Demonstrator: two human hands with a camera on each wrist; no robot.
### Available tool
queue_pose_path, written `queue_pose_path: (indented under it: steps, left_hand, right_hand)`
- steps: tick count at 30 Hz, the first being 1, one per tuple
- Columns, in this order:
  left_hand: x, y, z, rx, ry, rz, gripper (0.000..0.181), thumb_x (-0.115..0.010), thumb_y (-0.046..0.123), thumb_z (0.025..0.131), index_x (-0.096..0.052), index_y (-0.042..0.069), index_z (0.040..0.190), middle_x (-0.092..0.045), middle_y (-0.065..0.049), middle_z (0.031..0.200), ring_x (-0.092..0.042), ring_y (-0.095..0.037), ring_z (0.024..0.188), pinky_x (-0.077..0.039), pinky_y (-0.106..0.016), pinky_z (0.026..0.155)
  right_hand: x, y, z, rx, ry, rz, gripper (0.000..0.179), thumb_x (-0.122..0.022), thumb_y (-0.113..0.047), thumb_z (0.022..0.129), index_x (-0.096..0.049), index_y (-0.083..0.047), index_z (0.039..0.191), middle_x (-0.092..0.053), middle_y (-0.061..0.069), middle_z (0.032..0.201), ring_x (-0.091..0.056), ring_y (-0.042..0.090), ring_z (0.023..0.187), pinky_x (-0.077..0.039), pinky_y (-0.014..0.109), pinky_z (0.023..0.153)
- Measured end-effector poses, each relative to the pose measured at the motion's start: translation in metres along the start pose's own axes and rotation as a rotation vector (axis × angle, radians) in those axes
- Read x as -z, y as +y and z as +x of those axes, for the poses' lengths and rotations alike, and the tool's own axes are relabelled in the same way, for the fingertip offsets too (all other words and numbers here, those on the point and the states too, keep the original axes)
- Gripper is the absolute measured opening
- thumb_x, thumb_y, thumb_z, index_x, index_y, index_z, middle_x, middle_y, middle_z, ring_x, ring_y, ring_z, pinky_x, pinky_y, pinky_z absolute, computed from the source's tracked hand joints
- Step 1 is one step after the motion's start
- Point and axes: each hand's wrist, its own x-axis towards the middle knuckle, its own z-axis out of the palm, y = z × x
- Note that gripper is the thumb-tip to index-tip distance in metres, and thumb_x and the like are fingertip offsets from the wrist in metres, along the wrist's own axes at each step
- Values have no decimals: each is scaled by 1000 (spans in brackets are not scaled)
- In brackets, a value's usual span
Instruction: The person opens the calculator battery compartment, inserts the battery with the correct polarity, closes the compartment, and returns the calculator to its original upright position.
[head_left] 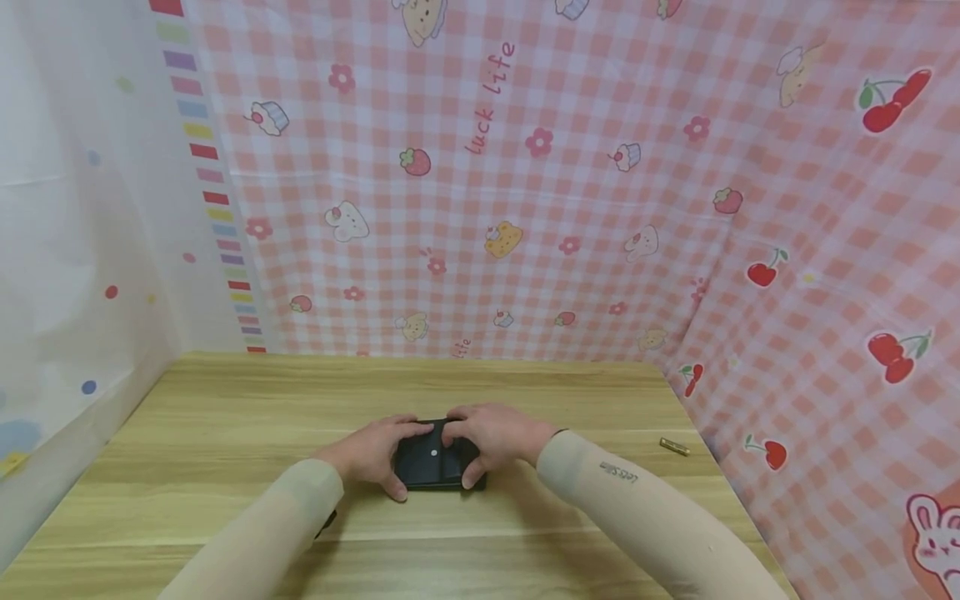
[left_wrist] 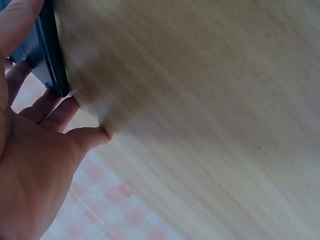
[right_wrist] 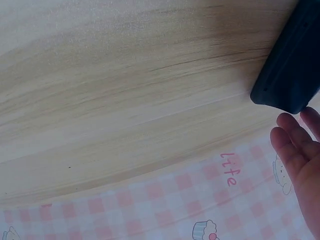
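A black wallet [head_left: 420,465] with a small silver snap button lies in front of me, near the middle of the wooden table. My left hand [head_left: 369,454] holds its left end, thumb at the near edge and fingers at the far edge. The right hand [head_left: 498,435] grips the other end, its thumb by the near edge and a bent index finger on top. In the left wrist view the wallet's dark edge [left_wrist: 52,50] shows beside several fingers. The right wrist view shows one end of the wallet [right_wrist: 285,70] above the fingertips; the thumb is out of view there.
A small brass-coloured cylinder [head_left: 674,447] lies near the table's right edge. Pink checked cloth [head_left: 480,200] hangs behind the table and along its right side. White dotted cloth [head_left: 82,233] hangs at the left. Wood-grain tabletop [head_left: 247,417] surrounds the hands.
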Motion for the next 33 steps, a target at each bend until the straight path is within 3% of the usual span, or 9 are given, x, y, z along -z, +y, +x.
queue_pose_path:
  steps: [10, 23, 33]
  left_hand:
    - [0, -2, 1, -23, -4, 14, 110, -103, 31, 69, -47, 18, 162, -34, -21, 172, -40, -49, 154, -39, -66, 122]
    - [2, 2, -1, -2, -10, 15, 109, -104, 32, 69, -49, 19, 162, -37, -23, 169, -37, -48, 155, -39, -67, 121]
    - [5, 1, -2, -40, -13, 28, 108, -103, 37, 70, -49, 19, 161, -39, -23, 166, -39, -48, 152, -39, -70, 119]
  right_hand:
    - [0, 0, 2, 12, -7, -8, 63, -89, -58, 80, -65, -33, 132, -54, 5, 158, -65, 23, 131, -55, 39, 111]
    - [0, 1, 1, 67, -10, -61, 68, -87, -60, 80, -62, -33, 137, -54, 6, 156, -65, 21, 129, -58, 37, 106]
    - [-1, 2, 3, 81, -6, -63, 68, -87, -60, 80, -62, -32, 137, -55, 6, 154, -66, 22, 127, -56, 37, 108]
